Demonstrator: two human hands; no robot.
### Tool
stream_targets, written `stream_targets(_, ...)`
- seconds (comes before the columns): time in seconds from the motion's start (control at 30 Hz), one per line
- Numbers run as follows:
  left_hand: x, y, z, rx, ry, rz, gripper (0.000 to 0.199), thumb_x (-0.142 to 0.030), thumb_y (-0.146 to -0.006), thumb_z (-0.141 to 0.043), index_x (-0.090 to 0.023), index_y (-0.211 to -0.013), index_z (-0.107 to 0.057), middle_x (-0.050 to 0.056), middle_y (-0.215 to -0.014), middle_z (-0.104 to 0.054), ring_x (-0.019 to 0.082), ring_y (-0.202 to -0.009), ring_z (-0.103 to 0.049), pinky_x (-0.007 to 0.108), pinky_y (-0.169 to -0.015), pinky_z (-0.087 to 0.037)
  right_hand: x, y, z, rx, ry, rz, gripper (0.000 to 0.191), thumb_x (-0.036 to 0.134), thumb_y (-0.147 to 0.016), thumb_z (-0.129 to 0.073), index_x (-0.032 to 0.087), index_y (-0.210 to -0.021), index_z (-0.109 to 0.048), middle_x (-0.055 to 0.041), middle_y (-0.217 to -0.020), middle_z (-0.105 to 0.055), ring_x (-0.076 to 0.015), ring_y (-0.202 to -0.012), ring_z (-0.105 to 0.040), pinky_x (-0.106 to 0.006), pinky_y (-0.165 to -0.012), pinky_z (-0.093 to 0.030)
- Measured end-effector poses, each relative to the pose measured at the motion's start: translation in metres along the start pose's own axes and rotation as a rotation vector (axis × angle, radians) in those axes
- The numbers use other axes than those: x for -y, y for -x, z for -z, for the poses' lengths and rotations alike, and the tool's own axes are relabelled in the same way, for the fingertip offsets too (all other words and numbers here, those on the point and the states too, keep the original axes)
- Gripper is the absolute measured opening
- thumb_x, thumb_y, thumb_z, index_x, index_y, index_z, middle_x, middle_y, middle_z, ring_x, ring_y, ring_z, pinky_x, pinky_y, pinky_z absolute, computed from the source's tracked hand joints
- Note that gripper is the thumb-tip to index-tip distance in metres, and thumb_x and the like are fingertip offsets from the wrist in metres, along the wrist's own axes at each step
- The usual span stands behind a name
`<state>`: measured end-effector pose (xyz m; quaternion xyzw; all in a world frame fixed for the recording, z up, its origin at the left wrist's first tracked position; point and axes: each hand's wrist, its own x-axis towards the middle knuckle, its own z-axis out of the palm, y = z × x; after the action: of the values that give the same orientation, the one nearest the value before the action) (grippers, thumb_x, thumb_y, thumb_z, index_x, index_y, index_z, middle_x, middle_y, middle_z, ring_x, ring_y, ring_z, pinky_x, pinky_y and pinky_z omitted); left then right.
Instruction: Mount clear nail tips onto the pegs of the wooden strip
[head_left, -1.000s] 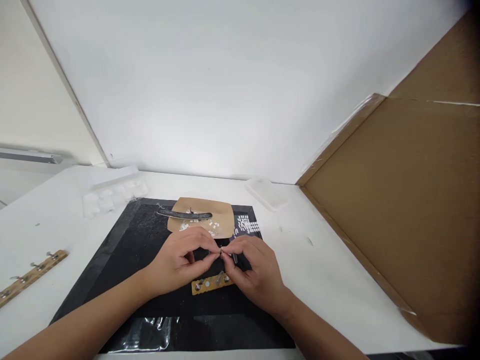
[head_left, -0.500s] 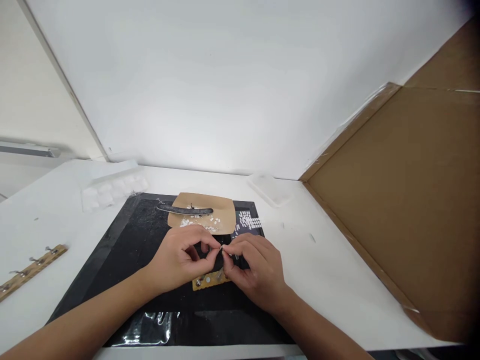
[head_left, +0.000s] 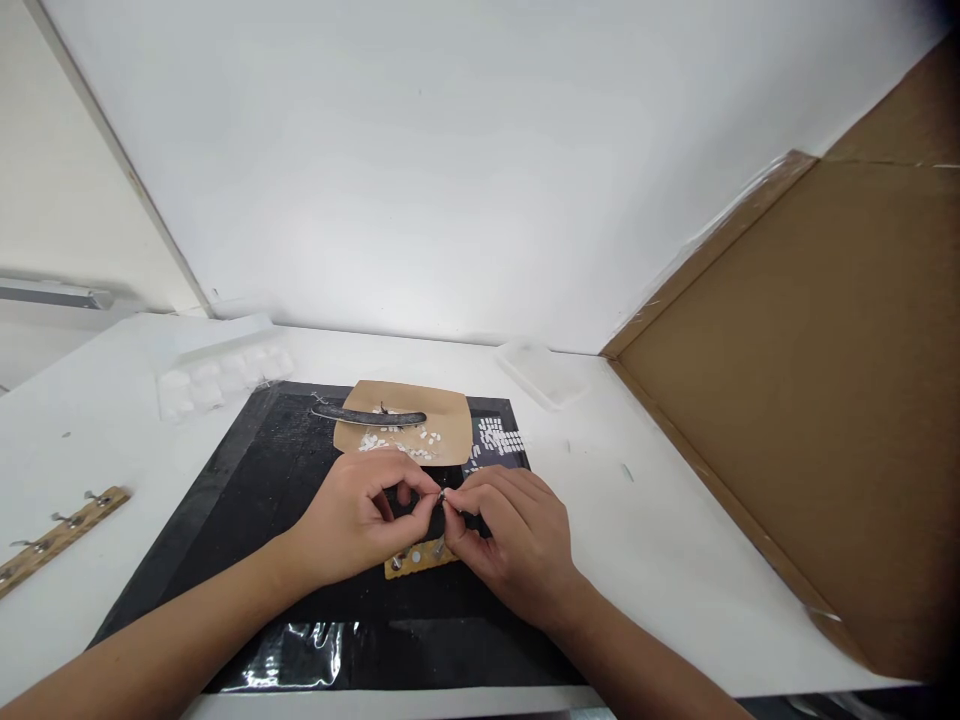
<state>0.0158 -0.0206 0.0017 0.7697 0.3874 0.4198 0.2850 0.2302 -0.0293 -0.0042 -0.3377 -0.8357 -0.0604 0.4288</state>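
My left hand [head_left: 375,515] and my right hand [head_left: 514,535] meet over the black mat [head_left: 255,540], thumb and forefinger of each pinched together. Between the fingertips is a tiny dark and pale piece [head_left: 442,493], too small to name. Below the hands lies a yellowish wooden strip [head_left: 421,562] with small metal pieces and a white round dot on it; my right hand covers its right end. Beyond the hands, a tan sheet [head_left: 442,400] carries a long dark curved strip [head_left: 367,414] and scattered small white pieces [head_left: 382,443].
Rows of small white tabs [head_left: 499,437] lie on a dark card right of the tan sheet. A clear plastic tray [head_left: 541,375] and a white compartment tray [head_left: 225,375] stand behind. Another wooden strip with metal pieces [head_left: 64,540] lies left. A cardboard wall [head_left: 795,400] bounds the right.
The view has shifted very slightly. Both hands stay in nearly the same place, still pinching the tiny piece between their fingertips.
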Motion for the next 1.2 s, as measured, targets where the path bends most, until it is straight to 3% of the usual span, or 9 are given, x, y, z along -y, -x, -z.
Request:
stream_targets(0.47,0.002,-0.004,0.005,0.161,-0.009,0.033,0.009,-0.02,-0.094,-0.066,-0.019,-0.094,-0.075,0.001,-0.081,-0.068,0.01,-0.068,-0.062,0.013,-0.05,-0.047,-0.001,0.0,0.001,0.057,0.056,0.05,0.022,0.009,-0.092,-0.072,0.021,-0.087,-0.054,0.0019,-0.076,-0.068,-0.0147,-0.069,-0.062,-0.032,-0.064,-0.041)
stream_targets(0.73,0.001,-0.006,0.009,0.21,-0.01,0.006,0.009,-0.016,-0.092,-0.066,-0.019,-0.093,-0.074,0.001,-0.082,-0.069,0.01,-0.069,-0.062,0.014,-0.047,-0.04,-0.002,0.0,0.002,0.066,0.042,0.04,0.019,0.01,-0.094,-0.069,0.022,-0.087,-0.056,0.0018,-0.076,-0.069,-0.0144,-0.069,-0.063,-0.032,-0.065,-0.043)
stream_targets(1.2,-0.003,-0.002,-0.002,0.078,-0.052,0.06,0.008,-0.012,-0.078,-0.069,-0.019,-0.078,-0.072,-0.003,-0.068,-0.066,0.008,-0.057,-0.055,0.017,-0.048,-0.037,0.0,-0.001,0.003,0.095,0.02,0.057,0.016,0.011,-0.093,-0.07,0.021,-0.088,-0.059,0.0011,-0.076,-0.071,-0.0154,-0.069,-0.066,-0.033,-0.065,-0.044)
